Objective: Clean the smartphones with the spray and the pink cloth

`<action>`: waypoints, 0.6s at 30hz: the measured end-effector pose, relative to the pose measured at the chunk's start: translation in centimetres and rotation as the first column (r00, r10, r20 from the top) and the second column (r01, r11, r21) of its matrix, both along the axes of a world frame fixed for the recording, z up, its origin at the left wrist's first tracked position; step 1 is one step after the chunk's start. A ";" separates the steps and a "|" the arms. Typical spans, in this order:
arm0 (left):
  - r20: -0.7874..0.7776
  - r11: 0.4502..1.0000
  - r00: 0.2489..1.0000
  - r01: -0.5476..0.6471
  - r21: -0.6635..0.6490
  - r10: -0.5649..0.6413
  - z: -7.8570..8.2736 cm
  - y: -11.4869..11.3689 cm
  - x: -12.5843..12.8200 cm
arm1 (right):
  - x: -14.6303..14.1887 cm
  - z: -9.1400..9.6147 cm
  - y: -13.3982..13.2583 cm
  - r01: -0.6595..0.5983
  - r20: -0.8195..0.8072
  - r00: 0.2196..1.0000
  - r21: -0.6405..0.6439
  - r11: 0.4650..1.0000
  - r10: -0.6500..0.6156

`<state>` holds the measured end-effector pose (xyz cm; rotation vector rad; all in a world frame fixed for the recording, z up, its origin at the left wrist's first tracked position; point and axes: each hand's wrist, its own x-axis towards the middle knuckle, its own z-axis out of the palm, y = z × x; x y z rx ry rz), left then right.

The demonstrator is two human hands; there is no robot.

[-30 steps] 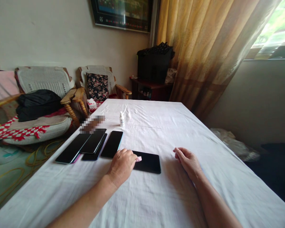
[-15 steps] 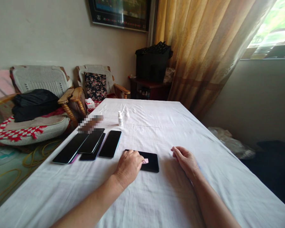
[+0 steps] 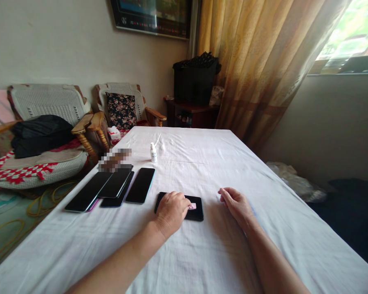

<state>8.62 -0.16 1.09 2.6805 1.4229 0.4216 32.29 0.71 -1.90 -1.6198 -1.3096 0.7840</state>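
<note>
A black smartphone (image 3: 197,215) lies face up on the white tablecloth in front of me. My left hand (image 3: 173,210) is over its left and middle part, fingers closed on a small pink cloth (image 3: 192,206) pressed to the screen. The hand hides part of the phone and most of the cloth's grip. To the right of the phone, apart from it, my right hand (image 3: 235,203) rests on the tablecloth with its fingers curled together. No object shows in it.
Another phone (image 3: 140,185) lies left of my hand, beside several overlapping phones (image 3: 90,192). A small white bottle (image 3: 153,153) stands behind them, near a blurred-out brown item (image 3: 115,159). The white-covered table (image 3: 190,253) stretches forward towards chairs (image 3: 122,106) and a dark cabinet (image 3: 192,108).
My left hand has slid the pink cloth slightly to the right across the phone's screen. The whole view has shifted a little; my right hand stays in place on the table.
</note>
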 end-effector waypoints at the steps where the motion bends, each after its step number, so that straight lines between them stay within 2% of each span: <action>1: -0.004 1.000 1.000 0.012 -0.004 -0.012 -0.1 -0.6 -0.2 | 0.0 0.0 0.0 -0.002 0.003 1.000 0.004 1.000 0.002; 4: 0.012 0.999 0.999 0.049 -0.006 -0.049 -0.5 -1.9 -1.1 | -0.2 0.1 0.0 -0.009 0.046 0.999 0.024 1.000 0.008; 9: 0.087 0.995 0.991 0.099 0.015 -0.100 -1.6 -2.7 -2.5 | -0.5 0.3 -0.2 -0.012 0.107 0.994 0.037 0.999 0.008; 13: 0.088 0.996 0.992 0.088 0.021 -0.089 -1.7 -2.9 -2.6 | -0.6 0.2 -0.3 -0.014 0.159 0.987 0.039 0.999 0.008; 18: 0.087 0.997 0.994 0.068 0.020 -0.070 -2.1 -3.0 -2.3 | -0.8 -0.1 -0.3 -0.032 0.313 0.949 0.032 0.999 0.021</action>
